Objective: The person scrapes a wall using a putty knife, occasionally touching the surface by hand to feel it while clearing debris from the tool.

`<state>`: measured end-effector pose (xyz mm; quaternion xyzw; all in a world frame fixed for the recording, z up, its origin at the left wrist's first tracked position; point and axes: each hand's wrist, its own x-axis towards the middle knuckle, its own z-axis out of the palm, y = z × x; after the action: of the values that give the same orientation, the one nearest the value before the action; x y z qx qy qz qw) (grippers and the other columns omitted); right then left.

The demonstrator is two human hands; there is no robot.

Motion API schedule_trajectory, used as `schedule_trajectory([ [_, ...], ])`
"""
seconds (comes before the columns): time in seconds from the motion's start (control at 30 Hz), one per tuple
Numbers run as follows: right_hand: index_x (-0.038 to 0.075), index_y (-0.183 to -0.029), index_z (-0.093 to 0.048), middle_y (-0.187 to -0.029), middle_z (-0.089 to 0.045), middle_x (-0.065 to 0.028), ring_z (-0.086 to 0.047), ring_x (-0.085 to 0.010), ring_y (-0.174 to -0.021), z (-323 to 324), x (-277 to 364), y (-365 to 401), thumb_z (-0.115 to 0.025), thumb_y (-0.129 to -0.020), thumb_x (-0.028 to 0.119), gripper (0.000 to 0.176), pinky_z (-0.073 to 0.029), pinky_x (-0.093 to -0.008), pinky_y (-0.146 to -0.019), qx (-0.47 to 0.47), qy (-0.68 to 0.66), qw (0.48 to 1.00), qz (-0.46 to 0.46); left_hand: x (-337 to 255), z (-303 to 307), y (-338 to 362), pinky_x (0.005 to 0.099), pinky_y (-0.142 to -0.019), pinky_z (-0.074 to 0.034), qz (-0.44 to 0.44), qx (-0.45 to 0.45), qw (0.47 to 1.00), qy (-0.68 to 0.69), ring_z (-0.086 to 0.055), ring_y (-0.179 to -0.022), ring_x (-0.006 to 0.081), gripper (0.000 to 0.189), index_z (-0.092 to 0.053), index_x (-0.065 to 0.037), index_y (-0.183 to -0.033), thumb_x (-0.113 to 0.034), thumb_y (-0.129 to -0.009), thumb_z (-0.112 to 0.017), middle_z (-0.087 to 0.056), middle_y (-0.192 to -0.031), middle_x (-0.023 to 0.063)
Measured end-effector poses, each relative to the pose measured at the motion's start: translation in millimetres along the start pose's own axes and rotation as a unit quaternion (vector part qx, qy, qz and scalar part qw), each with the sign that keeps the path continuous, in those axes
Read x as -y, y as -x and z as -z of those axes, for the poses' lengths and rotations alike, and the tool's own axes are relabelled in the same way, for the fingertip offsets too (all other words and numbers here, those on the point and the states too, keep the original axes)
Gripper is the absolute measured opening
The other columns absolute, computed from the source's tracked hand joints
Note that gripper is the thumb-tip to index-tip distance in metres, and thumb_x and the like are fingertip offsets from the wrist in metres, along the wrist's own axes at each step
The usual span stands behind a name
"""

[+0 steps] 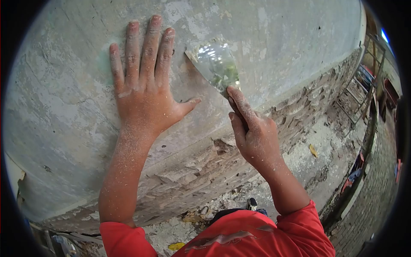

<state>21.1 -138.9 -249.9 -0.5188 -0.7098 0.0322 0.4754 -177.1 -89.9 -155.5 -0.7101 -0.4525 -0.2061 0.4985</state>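
My left hand (145, 92) lies flat against the grey, patchy wall (64, 115), its fingers spread and dusted with pale powder. To its right, my right hand (257, 132) is wrapped round the dark handle of a putty knife (218, 66), with the index finger stretched along toward the blade. The wide, shiny metal blade points up and left. Its far edge rests at or very near the wall surface, where paint looks flaked and scraped. Dust clings to both forearms.
Below the smooth wall runs a rough, crumbling masonry band (192, 171). Debris and a yellow leaf (313, 150) lie on the dusty ground. At the right stand a metal frame (357, 94) and a brick-paved path (364, 205). A shoe (252, 203) shows below.
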Motion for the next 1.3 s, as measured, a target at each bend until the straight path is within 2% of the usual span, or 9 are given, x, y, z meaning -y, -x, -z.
schedule_trajectory([
  [0.03,0.016,-0.14,-0.043,-0.103,-0.068,-0.019,-0.068,-0.0345,-0.087,-7.5,-9.6,10.7,-0.057,-0.088,0.004,0.055,-0.053,-0.0397,-0.07,-0.01,0.007,1.0,-0.006,1.1,0.6,-1.0,0.0561,-0.117,-0.004,-0.003,0.003,1.0,-0.007,-0.006,-0.146,0.0321,0.117,-0.016,-0.013,-0.152,-0.069,-0.064,-0.068,-0.009,-0.159,0.0086],
  [0.1,0.023,-0.142,-0.041,-0.074,-0.065,-0.0184,-0.064,-0.0361,-0.061,-31.5,-39.3,47.8,-0.058,-0.089,0.014,0.056,-0.049,-0.0436,-0.054,-0.046,-0.041,0.998,-0.021,-0.1,-2.1,-0.4,0.0559,-0.116,-0.004,-0.007,-0.013,1.0,0.007,-0.006,-0.146,0.0323,0.111,-0.015,-0.011,-0.152,-0.063,-0.069,-0.067,-0.009,-0.159,0.0088],
  [0.27,0.021,-0.145,-0.034,-0.078,-0.066,-0.0191,-0.063,-0.0374,-0.063,-14.3,-49.6,16.3,-0.056,-0.092,0.016,0.058,-0.048,-0.0449,-0.055,-0.06,-0.036,0.997,-0.018,-20.5,-11.0,7.8,0.0565,-0.116,-0.004,0.021,-0.023,0.999,0.03,-0.006,-0.146,0.0341,0.098,-0.014,-0.007,-0.151,-0.051,-0.078,-0.061,-0.01,-0.159,0.0116],
  [0.5,0.022,-0.142,-0.038,-0.057,-0.058,-0.0178,-0.06,-0.0371,-0.051,36.0,-52.6,-54.8,-0.054,-0.093,0.019,0.052,-0.046,-0.0458,-0.046,-0.066,-0.028,0.995,0.075,-60.6,-20.8,-3.4,0.0585,-0.113,-0.002,0.117,-0.072,0.99,-0.008,-0.004,-0.145,0.0415,0.096,-0.013,0.003,-0.149,-0.05,-0.082,-0.056,-0.009,-0.157,0.0217],
  [0.7,0.019,-0.143,-0.039,-0.084,-0.068,-0.0197,-0.067,-0.0337,-0.068,47.0,-154.9,-4.4,-0.059,-0.088,0.011,0.059,-0.051,-0.0426,-0.055,0.008,0.017,0.999,0.04,-110.2,-33.9,-26.2,0.0578,-0.114,-0.003,0.165,-0.08,0.983,-0.011,-0.001,-0.144,0.0444,0.097,-0.008,0.007,-0.148,-0.048,-0.083,-0.054,-0.005,-0.155,0.0272],
  [0.73,0.028,-0.145,-0.036,-0.067,-0.063,-0.0168,-0.063,-0.0346,-0.057,53.9,-164.6,-29.8,-0.057,-0.09,0.017,0.06,-0.049,-0.044,-0.049,-0.078,-0.028,0.991,0.101,-116.7,-35.1,-35.0,0.0578,-0.114,-0.003,0.163,-0.079,0.983,-0.011,-0.001,-0.144,0.0444,0.097,-0.008,0.007,-0.148,-0.048,-0.083,-0.054,-0.005,-0.155,0.0272],
  [0.93,0.022,-0.141,-0.04,-0.059,-0.059,-0.0174,-0.058,-0.0336,-0.047,145.8,-149.8,-151.7,-0.055,-0.092,0.017,0.052,-0.043,-0.0425,-0.045,-0.131,-0.043,0.985,0.107,-136.4,-34.3,-95.2,0.0552,-0.115,-0.003,0.148,-0.096,0.984,-0.025,-0.002,-0.144,0.0431,0.095,-0.007,0.008,-0.148,-0.047,-0.084,-0.051,-0.005,-0.155,0.0263],
  [1.17,0.02,-0.145,-0.036,-0.08,-0.067,-0.0198,-0.064,-0.0366,-0.063,76.6,-244.3,-16.5,-0.059,-0.089,0.015,0.061,-0.05,-0.0424,-0.055,-0.1,-0.059,0.992,0.05,-146.3,-35.9,-108.2,0.052,-0.116,-0.006,0.17,-0.115,0.977,-0.054,-0.004,-0.145,0.0405,0.092,-0.008,0.007,-0.148,-0.045,-0.084,-0.049,-0.007,-0.156,0.0248],
  [1.3,0.019,-0.142,-0.042,-0.089,-0.068,-0.0214,-0.067,-0.038,-0.073,114.8,-244.8,-58.6,-0.058,-0.091,0.013,0.054,-0.052,-0.041,-0.062,-0.089,-0.056,0.994,0.002,-148.5,-36.9,-111.2,0.0529,-0.115,-0.01,0.165,-0.133,0.976,-0.053,-0.009,-0.145,0.04,0.088,-0.012,0.004,-0.149,-0.047,-0.086,-0.045,-0.012,-0.156,0.0232],
])
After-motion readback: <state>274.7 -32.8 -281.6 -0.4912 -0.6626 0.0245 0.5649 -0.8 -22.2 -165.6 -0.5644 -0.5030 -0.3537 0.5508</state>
